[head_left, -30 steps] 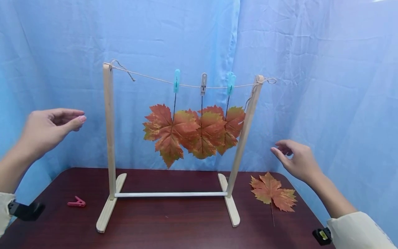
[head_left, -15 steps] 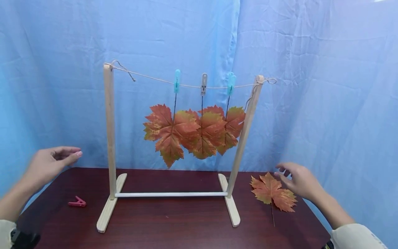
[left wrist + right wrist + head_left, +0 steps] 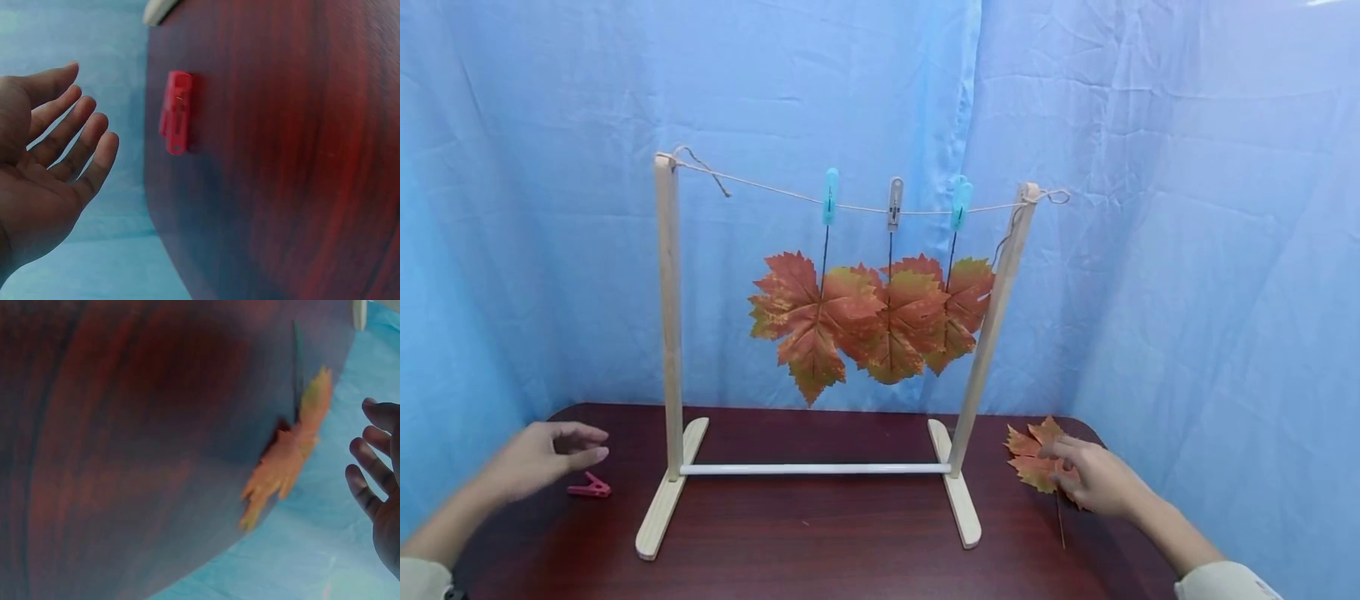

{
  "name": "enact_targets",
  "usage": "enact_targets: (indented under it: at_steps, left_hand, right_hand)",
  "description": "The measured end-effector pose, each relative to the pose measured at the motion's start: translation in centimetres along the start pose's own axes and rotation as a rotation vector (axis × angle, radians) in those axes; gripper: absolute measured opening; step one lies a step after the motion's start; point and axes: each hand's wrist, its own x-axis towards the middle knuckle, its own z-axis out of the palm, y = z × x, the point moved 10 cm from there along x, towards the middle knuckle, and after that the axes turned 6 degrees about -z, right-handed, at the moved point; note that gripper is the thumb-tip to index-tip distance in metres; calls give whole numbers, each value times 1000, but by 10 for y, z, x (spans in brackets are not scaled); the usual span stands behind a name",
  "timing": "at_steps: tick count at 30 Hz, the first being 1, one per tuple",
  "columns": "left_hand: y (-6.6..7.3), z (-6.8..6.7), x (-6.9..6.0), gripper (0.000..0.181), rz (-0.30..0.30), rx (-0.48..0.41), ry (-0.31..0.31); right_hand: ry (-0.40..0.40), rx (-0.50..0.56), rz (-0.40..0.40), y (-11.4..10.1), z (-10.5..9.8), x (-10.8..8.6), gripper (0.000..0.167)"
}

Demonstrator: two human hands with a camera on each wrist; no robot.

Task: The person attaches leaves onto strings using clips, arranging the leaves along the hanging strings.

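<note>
My left hand (image 3: 550, 458) hovers above a pink clothespin (image 3: 591, 486) on the table, fingers loosely bent and holding nothing. In the left wrist view the clothespin (image 3: 178, 112) lies apart from the fingertips. Over at the right, my right hand (image 3: 1097, 477) is above an orange-red artificial maple leaf (image 3: 1033, 458) and covers part of it in the head view. The right wrist view shows a gap between that hand (image 3: 384, 469) and the leaf (image 3: 287, 453), whose stem points toward the table's middle.
A wooden stand (image 3: 668, 333) with a white crossbar (image 3: 812, 469) occupies the middle of the dark red table (image 3: 805, 550). From its string hang three similar leaves (image 3: 816, 321), held by two turquoise clothespins (image 3: 830, 197) and a grey clothespin (image 3: 895, 204). Blue curtains (image 3: 535, 208) enclose the back and sides.
Both hands have come down from the air, the left toward the pink clothespin and the right toward the loose leaf. The stand and its hanging leaves look the same.
</note>
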Motion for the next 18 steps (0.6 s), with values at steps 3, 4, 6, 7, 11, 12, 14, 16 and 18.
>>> enact_targets:
  at_steps: [3,4,6,7,11,12,14,16,18]
  left_hand:
    - [-6,11,-2,35,19,-7,-66]
    - [-7,15,-2,35,21,-24,-94]
    - [-11,21,-3,37,18,-35,-135]
    - [-12,23,-4,37,19,-28,-143]
    - [-16,25,-4,35,21,53,-124]
    - [-16,25,-4,34,25,66,-121]
    - [-17,27,-4,34,32,73,-134]
    - [-18,30,-4,35,42,69,-152]
    - [-21,32,-5,36,39,70,-170]
  right_hand:
    - [-54,49,-7,0,13,-3,36]
    - [-79,69,0,1,18,-4,34]
    - [-122,102,15,2,25,-7,33]
    - [-140,117,19,3,28,-8,32]
    - [-170,146,10,4,36,-10,34]
    - [-167,151,0,4,36,-11,38]
    - [-158,161,-22,3,38,-11,42]
    - [-152,168,-45,3,39,-11,46]
    - [-152,176,-49,2,40,-11,47]
